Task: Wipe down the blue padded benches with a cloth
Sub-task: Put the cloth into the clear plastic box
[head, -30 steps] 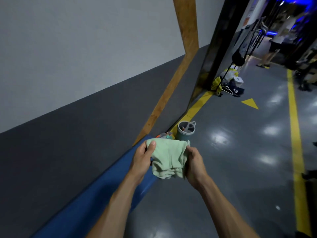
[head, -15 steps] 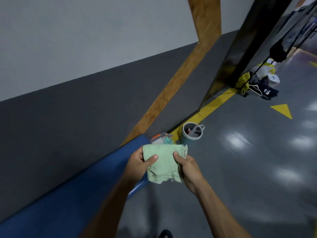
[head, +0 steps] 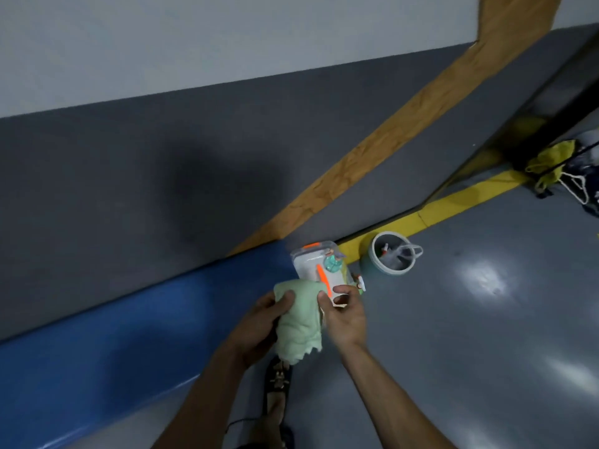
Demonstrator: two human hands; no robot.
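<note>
Grey floor, blue padded bench [head: 107,351] running 8-to-2 o'clock. My left hand [head: 259,332] and right hand [head: 345,315] both pinch the green cloth [head: 299,322]. Bench lies at 9 o'clock; left nearer.

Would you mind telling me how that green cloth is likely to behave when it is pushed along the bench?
The green cloth sags in folds between both hands, so it is probably floppy and light. It will likely bunch unless pressed flat on the blue bench.
</note>
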